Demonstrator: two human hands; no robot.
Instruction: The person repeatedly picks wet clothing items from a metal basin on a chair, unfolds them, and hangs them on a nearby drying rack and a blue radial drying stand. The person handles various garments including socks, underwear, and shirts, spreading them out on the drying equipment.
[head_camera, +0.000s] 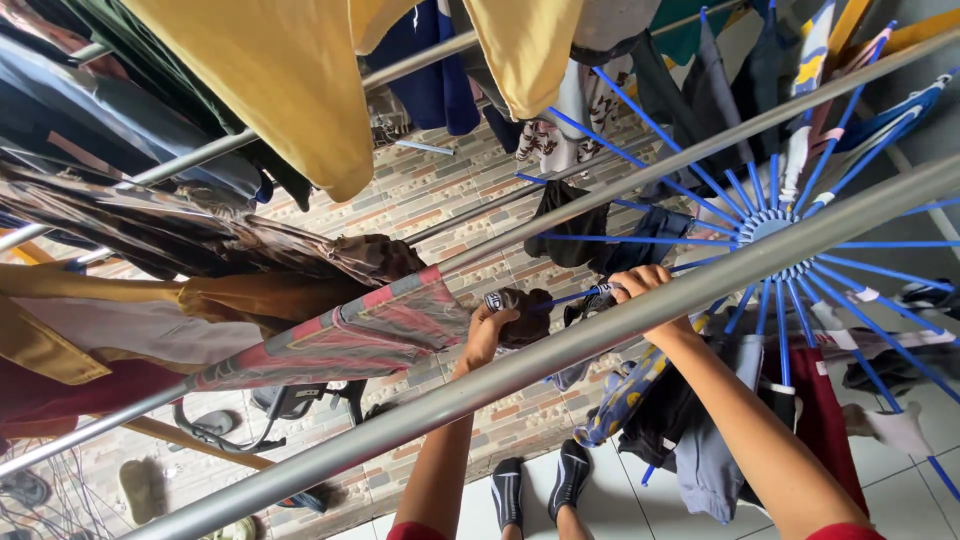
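Note:
My left hand (484, 334) is closed on a small dark brown piece of clothing (527, 312), held up at the tip of a blue spoke. My right hand (645, 286) pinches the end of that same spoke (585, 295), just right of the brown piece. The spoke belongs to a round blue hanging rack (765, 235) whose many thin arms fan out from a hub. Several dark and patterned clothes hang from its arms. A thick grey rail (560, 355) crosses in front of both my forearms.
More grey rails (700, 140) run diagonally, hung with a yellow garment (290, 80), a red and grey striped cloth (350, 335) and brown clothes (250, 295). Below are a brick-patterned floor (440, 190), white tiles (900, 490), sandals (140, 488) and my feet in black socks (540, 485).

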